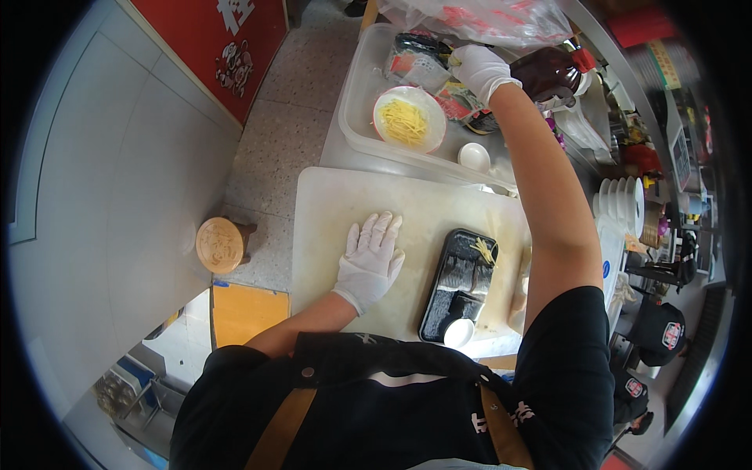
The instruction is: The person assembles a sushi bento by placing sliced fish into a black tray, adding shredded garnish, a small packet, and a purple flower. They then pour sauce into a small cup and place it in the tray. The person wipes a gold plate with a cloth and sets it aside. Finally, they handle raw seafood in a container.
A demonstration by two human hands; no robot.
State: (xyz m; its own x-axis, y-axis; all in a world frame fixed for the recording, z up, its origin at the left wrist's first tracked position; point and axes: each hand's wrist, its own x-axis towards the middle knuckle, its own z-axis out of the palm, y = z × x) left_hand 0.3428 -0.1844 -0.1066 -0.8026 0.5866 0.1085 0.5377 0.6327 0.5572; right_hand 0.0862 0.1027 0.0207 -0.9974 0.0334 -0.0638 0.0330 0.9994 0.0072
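Note:
My left hand, in a white glove, lies flat with fingers stretched out on a pale cutting board. To its right on the board is a black tray holding grey-skinned pieces like fish, pale yellow shreds and a small white cup. My right hand, also gloved, reaches over the far part of a clear plastic bin. Its fingers are curled beside a plastic-wrapped black package; what they grip is hidden. A bowl of yellow shreds sits in the bin.
A small white dish is near the bin's right corner. A dark red-capped jug stands right of my right hand, and a plastic bag lies beyond. White plates are at right. Two people in dark clothes show farther right.

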